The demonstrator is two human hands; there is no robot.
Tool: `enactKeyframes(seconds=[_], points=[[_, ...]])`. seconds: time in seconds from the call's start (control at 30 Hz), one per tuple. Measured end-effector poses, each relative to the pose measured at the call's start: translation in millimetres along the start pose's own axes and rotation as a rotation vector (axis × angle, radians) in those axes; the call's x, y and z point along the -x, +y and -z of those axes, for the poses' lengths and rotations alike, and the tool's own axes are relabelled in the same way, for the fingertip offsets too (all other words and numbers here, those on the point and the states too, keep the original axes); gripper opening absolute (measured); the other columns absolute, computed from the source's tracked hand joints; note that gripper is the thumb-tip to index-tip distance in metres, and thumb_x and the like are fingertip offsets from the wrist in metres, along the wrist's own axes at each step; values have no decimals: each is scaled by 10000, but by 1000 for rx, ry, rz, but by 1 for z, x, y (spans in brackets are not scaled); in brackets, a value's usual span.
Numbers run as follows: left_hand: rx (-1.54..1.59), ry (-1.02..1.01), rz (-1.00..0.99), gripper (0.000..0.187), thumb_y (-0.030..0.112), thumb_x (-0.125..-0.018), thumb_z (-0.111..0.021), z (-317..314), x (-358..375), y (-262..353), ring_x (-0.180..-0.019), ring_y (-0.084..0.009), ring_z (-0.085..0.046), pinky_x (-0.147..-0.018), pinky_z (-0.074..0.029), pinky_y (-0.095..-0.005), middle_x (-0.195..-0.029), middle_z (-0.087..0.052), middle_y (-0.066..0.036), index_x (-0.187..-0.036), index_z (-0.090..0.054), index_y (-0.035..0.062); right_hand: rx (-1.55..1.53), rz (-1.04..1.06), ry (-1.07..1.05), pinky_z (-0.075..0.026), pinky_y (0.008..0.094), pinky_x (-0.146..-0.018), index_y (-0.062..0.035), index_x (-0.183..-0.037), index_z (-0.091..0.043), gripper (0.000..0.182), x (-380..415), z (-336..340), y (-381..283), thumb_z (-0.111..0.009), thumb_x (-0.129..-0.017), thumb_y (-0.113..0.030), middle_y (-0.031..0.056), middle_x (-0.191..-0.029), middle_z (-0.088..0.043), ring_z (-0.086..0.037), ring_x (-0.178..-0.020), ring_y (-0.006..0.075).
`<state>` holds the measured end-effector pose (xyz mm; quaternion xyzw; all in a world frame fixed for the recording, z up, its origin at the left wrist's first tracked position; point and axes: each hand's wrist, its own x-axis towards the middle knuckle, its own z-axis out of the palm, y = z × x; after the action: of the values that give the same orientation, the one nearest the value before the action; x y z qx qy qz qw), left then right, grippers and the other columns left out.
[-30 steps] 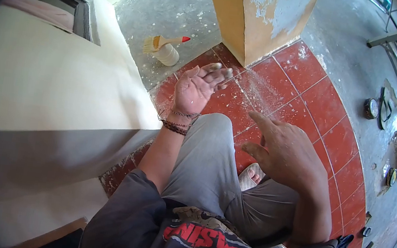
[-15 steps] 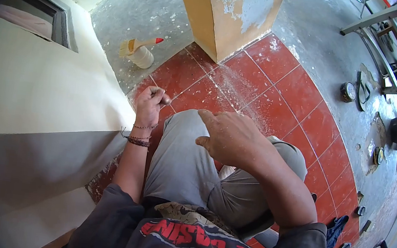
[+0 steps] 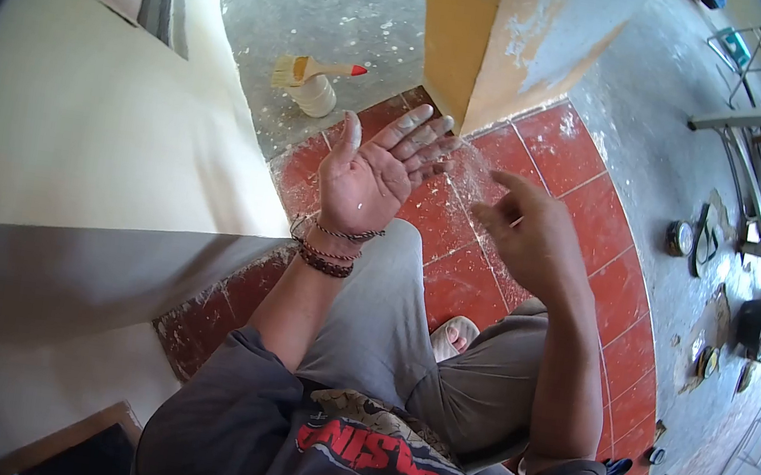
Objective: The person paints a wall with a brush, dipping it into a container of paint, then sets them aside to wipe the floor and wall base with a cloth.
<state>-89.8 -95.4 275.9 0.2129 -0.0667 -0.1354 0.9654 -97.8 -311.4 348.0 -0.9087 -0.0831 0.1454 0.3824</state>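
Observation:
My left hand [image 3: 374, 174] is palm up with its fingers spread, above my knee and the red tiles [image 3: 460, 291]. Pale dust covers its fingers, and a small white fleck lies on the palm. Bracelets circle that wrist. To its right, my right hand [image 3: 534, 239] hangs in the air with fingers apart and bent, holding nothing, slightly blurred. The hands do not touch. Beyond my left hand, a brush [image 3: 326, 69] with a red-tipped handle lies across the top of a white container [image 3: 313, 96] on the grey floor.
A peeling pillar [image 3: 463, 47] rises ahead, and a cream wall [image 3: 123, 146] stands at the left. On the right are a metal frame [image 3: 752, 118], a sandal [image 3: 707, 240], a round tin [image 3: 679, 238] and a black bucket [image 3: 755, 327]. White dust marks the tiles.
My left hand has opened from a closed pose and turned palm up, moving right and forward. My right hand has moved right, away from my knee. The view has shifted.

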Motion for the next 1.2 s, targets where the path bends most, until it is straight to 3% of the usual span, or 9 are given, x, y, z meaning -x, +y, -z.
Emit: enactKeyframes(seconds=[0.27, 0.33, 0.4, 0.63, 0.77, 0.93, 1.0, 1.1, 1.2], points=[[-175, 36, -41, 722, 529, -1031, -222, -8, 1, -14, -1395, -287, -364, -1156, -284, -406, -1461, -436, -194, -1427, -377, -56, -184, 423, 453, -505, 388, -885, -19, -1257, -587, 418, -32, -29, -15, -691, -892, -194, 184, -1195, -600, -611, -1061, 310], [-907, 42, -198, 612, 415, -1065, -242, -8, 19, -45, -1410, -209, -324, -1156, -271, -384, -1570, -265, -143, -1512, -220, -3, -74, 552, 306, -243, 504, -1124, -75, -1435, -421, 615, -32, -55, -35, -594, -929, -380, 200, -1456, -394, -296, -1395, 380], [-626, 119, -190, 586, 376, -1071, -258, -17, 31, -61, -1407, -186, -302, -1157, -264, -361, -1545, -285, -102, -1527, -164, 19, 3, 549, 129, 51, 565, -1163, -118, -1527, -281, 723, -47, -75, -36, -418, -959, -544, 176, -1603, -155, -6, -1492, 381], [-2, 559, 30, 467, 330, -1042, -409, -8, 47, -49, -1236, -149, -488, -1081, -369, -343, -1395, -493, -89, -1407, -413, 39, -35, 346, -119, 92, 513, -1168, -160, -1527, -296, 617, -112, -108, 7, -315, -1013, -501, 196, -1605, -122, 11, -1495, 364], [-203, 700, -127, 265, 254, -982, -565, 82, 55, -12, -966, -143, -602, -880, -505, -287, -1222, -618, -107, -1095, -638, 26, -18, -198, -446, -468, 512, -941, -111, -1401, -472, 555, -181, -118, 4, -535, -968, -453, 198, -1367, -527, -592, -1128, 319], [-1212, 939, 335, 605, 419, -841, -728, 179, 41, 12, -1176, -290, -541, -1010, -441, -398, -1365, -494, -235, -1237, -551, -2, -928, -322, -268, -531, 398, -687, -74, -1270, -535, 473, -257, -218, 26, -699, -897, -315, 95, -1040, -609, -613, -829, 211], [-1959, 948, 281, 1160, 588, -656, -807, 226, 47, -30, -1452, -419, -152, -1156, -145, -574, -1557, -139, -294, -1490, -239, 15, -1344, -450, -266, -524, 382, -703, -66, -1247, -536, 461, -274, -251, 12, -720, -886, -286, 76, -989, -583, -596, -840, 200], [-1951, 744, 824, 1476, 686, -549, -802, 238, 48, -36, -1430, -434, 252, -1107, 150, -628, -1573, 200, -247, -1535, 107, 71, -1597, -518, -162, -517, 379, -731, -59, -1217, -527, 428, -297, -286, -9, -702, -904, -293, 68, -971, -549, -574, -886, 203], [-1907, 734, 950, 1450, 683, -578, -776, 233, 43, -35, -1437, -412, 250, -1090, 168, -647, -1580, 203, -231, -1534, 142, 94, -1709, -507, -73, -518, 364, -760, -72, -1162, -522, 338, -311, -295, -25, -649, -943, -296, 76, -995, -565, -581, -904, 211]])
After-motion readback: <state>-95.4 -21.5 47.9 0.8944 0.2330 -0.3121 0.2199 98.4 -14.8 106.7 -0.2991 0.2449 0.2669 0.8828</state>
